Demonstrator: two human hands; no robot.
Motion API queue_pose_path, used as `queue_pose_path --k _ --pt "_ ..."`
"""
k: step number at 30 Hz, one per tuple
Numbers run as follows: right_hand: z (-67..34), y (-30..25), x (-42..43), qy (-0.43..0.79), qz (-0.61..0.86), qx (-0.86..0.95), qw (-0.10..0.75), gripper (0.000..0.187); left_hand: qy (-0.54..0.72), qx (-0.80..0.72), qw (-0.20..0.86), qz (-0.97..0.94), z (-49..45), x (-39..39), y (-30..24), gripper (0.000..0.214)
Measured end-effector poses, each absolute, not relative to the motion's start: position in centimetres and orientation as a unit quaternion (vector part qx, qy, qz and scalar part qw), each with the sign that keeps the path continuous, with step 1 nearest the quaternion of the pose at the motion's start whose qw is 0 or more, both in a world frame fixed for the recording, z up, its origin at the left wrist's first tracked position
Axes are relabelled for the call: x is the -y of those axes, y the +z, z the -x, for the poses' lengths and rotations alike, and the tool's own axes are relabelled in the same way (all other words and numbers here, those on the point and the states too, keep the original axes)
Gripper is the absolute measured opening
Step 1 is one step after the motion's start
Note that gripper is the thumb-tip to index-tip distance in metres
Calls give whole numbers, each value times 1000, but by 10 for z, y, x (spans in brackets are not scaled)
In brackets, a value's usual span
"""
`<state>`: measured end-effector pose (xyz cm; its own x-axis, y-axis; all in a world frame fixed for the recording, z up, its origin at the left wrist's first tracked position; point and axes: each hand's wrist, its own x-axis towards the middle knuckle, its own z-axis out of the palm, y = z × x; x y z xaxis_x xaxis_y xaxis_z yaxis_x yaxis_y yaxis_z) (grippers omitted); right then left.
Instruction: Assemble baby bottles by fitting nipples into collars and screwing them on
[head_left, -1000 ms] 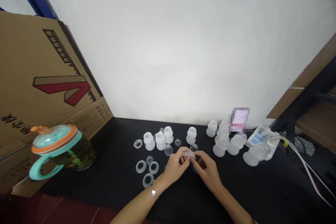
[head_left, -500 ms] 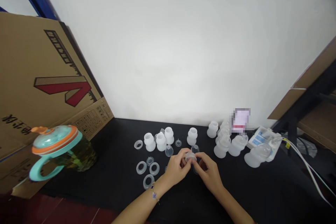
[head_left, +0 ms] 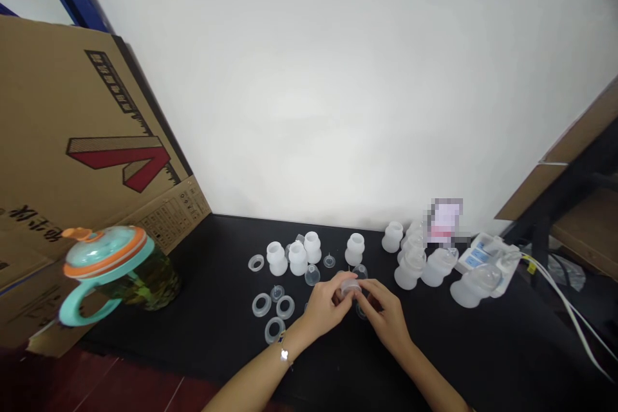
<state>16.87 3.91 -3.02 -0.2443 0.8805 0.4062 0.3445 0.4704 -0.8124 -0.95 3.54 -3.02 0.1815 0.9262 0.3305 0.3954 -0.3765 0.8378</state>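
Both hands meet over the black table, fingers closed around one small translucent collar ring (head_left: 351, 286). My left hand (head_left: 328, 299) grips its left side, and my right hand (head_left: 383, 306) pinches it from the right. Fingers cover much of the ring, so I cannot tell what sits inside it. Just behind the hands lies a clear bottle nipple (head_left: 360, 272). Another nipple (head_left: 312, 275) is to the left, near a small clear disc-shaped insert (head_left: 329, 261). Several loose collar rings (head_left: 275, 330) lie left of my left wrist.
White open bottles (head_left: 277, 259) stand behind at left, and a single one (head_left: 355, 249) behind my hands. Several nipple-topped bottles (head_left: 410, 268) stand at right, beside a white power strip (head_left: 506, 264) with cables. A teal-lidded jug (head_left: 120, 270) and a cardboard box (head_left: 96, 122) occupy the left.
The camera view has shifted slightly. Both hands keep hold of the collar ring, which tilts a little differently between the fingers. The things on the table stay in place.
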Motion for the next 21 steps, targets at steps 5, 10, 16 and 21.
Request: queue_pose_path --k 5,10,16,21 --pt "-170 -29 -38 306 415 736 439 28 441 -470 294 -706 9 -35 -31 34" --pt "-169 -28 -39 304 412 740 436 27 437 -478 301 -700 9 -33 -28 33" --pt "-169 -30 -40 290 412 739 447 26 446 -478 285 -701 8 -36 -31 33" --pt "-169 -30 -39 288 409 743 444 26 460 -465 290 -699 7 -35 -30 34"
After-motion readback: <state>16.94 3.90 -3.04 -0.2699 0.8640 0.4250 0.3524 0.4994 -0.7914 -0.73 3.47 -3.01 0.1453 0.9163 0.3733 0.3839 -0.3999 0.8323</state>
